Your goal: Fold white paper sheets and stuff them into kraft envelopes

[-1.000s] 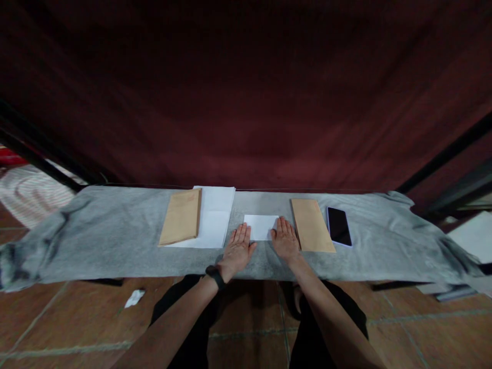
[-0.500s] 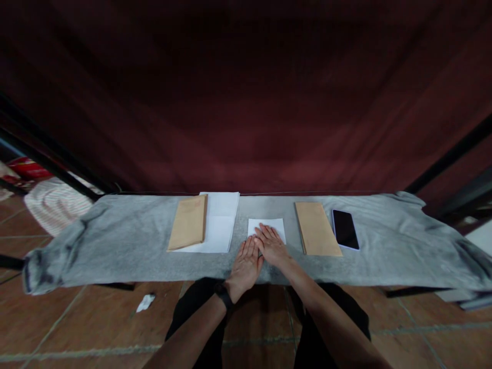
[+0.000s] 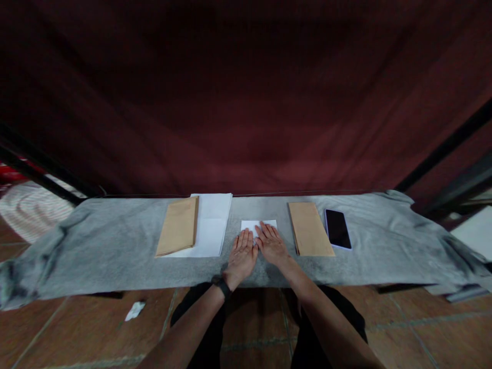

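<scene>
A small folded white paper (image 3: 253,225) lies on the grey cloth-covered table (image 3: 115,246) straight ahead of me. My left hand (image 3: 242,256) lies flat, palm down, with its fingertips on the paper's near left part. My right hand (image 3: 272,244) also lies flat beside it, fingers stretched out over the paper's near right part. The two hands touch side by side and hide most of the paper's near half. A black band sits on my left wrist.
A brown envelope (image 3: 177,226) lies on white sheets (image 3: 212,225) to the left. Another brown envelope (image 3: 309,228) and a dark phone (image 3: 337,228) lie to the right. A dark red curtain hangs behind the table. A paper scrap (image 3: 135,310) lies on the tiled floor.
A second ago my hands lay apart at the paper's two sides. They have since come together over its near half, and both still lie flat.
</scene>
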The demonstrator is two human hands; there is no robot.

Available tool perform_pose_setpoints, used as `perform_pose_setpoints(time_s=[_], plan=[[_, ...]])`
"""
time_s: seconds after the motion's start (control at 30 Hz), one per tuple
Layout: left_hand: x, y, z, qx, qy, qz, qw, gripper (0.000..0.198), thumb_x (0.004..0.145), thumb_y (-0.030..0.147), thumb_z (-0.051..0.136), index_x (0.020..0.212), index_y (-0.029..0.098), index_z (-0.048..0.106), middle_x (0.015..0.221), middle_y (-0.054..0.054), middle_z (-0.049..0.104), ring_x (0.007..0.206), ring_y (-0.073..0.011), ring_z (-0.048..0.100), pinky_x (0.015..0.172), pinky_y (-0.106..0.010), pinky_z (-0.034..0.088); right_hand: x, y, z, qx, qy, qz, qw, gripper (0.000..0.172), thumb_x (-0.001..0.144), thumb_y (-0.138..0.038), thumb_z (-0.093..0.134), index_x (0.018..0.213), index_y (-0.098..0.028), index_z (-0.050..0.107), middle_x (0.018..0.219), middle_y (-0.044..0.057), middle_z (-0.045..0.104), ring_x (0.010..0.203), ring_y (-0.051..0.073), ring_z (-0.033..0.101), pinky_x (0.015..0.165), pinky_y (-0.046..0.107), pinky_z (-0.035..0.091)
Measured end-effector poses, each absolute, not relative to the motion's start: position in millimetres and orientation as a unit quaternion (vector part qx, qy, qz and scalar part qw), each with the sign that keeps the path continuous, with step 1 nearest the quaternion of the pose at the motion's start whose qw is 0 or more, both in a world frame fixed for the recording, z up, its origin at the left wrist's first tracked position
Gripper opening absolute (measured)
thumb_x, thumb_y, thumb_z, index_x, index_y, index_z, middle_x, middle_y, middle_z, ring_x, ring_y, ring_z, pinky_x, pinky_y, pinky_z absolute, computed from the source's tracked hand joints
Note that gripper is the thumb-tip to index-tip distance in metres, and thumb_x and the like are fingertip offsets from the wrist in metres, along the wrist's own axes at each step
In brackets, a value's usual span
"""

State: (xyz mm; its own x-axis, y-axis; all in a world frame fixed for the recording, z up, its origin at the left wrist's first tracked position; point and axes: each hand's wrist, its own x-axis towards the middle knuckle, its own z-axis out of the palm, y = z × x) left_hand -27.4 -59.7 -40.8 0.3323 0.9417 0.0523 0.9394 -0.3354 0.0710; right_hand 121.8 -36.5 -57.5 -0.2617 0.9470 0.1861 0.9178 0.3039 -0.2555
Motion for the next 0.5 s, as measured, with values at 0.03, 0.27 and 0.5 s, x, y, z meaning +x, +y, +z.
perform_pose_setpoints(time_s=[0.03, 0.27, 0.5], plan=[[-25, -55, -40, 0.813, 0.581, 0.038, 0.015, 0.058, 0.102, 0.032, 0.024, 0.152, 0.004, 0.036, 0.159, -0.017, 0.034, 0.15, -0.0258, 0.028, 0.123, -0.045, 0.025, 123, -36, -57, -0.589, -0.792, 0.048, 0.153, 0.049, 0.104, -0.034, 0.035, 0.151, -0.021, 0.042, 0.161, 0.009, 0.032, 0.149, 0.024, 0.031, 0.122, 0.044, 0.025], [-18, -26, -39, 0.804, 0.594, 0.032, 0.007, 0.059, 0.102, 0.032, 0.023, 0.152, 0.003, 0.035, 0.159, -0.018, 0.035, 0.15, -0.026, 0.027, 0.122, -0.046, 0.025, 127, -37, -60, -0.62, -0.767, 0.039, 0.161, 0.052, 0.104, -0.037, 0.035, 0.15, -0.015, 0.043, 0.159, 0.013, 0.035, 0.148, 0.025, 0.034, 0.122, 0.045, 0.026], [-19, -23, -48, 0.79, 0.61, 0.06, -0.026, 0.06, 0.103, 0.037, 0.025, 0.154, 0.005, 0.031, 0.16, -0.018, 0.032, 0.151, -0.0258, 0.025, 0.122, -0.044, 0.022, 130, -40, -63, -0.651, -0.743, 0.018, 0.151, 0.061, 0.103, -0.043, 0.036, 0.151, -0.006, 0.039, 0.158, 0.018, 0.034, 0.147, 0.029, 0.034, 0.121, 0.045, 0.026]])
